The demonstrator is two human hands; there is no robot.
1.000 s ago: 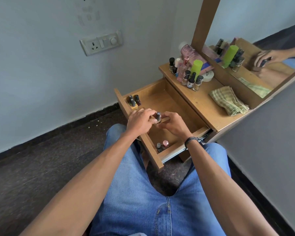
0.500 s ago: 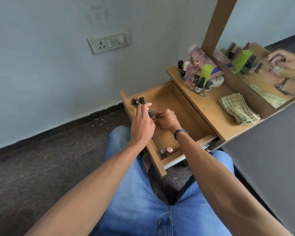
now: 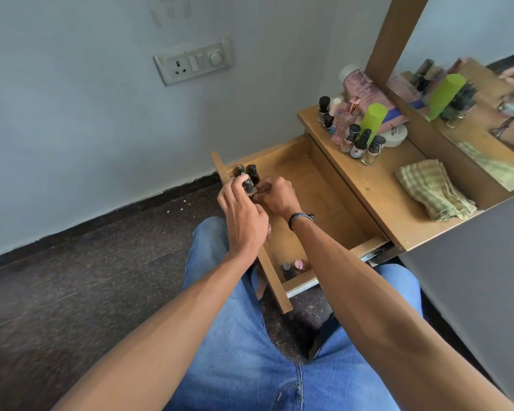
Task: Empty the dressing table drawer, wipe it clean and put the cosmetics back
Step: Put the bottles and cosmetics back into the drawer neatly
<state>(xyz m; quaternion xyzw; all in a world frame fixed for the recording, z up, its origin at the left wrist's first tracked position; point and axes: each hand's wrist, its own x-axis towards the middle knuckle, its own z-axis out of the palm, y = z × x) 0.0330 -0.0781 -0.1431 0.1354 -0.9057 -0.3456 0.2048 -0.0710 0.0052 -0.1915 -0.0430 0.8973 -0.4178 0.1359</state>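
Note:
The wooden drawer (image 3: pixel 318 197) of the dressing table is pulled out over my lap. Three dark-capped nail polish bottles (image 3: pixel 251 172) stand in its far left corner. My left hand (image 3: pixel 244 215) reaches over the drawer front, its fingertips pinching the cap of one more small bottle (image 3: pixel 247 185) beside that group. My right hand (image 3: pixel 275 197) is inside the drawer with curled fingers pinching the same bottle low down. Two more small bottles (image 3: pixel 293 267) stand in the near right corner.
On the tabletop (image 3: pixel 377 185) stand several nail polish bottles (image 3: pixel 359 143), a green tube (image 3: pixel 374 117), a white jar (image 3: pixel 396 134) and pink packs. A folded checked cloth (image 3: pixel 433 189) lies at its right. A mirror (image 3: pixel 472 54) rises behind. A wall socket (image 3: pixel 193 60) is at left.
Both hands have carried the small bottle from the middle of the drawer front to the far left corner, beside the bottles standing there.

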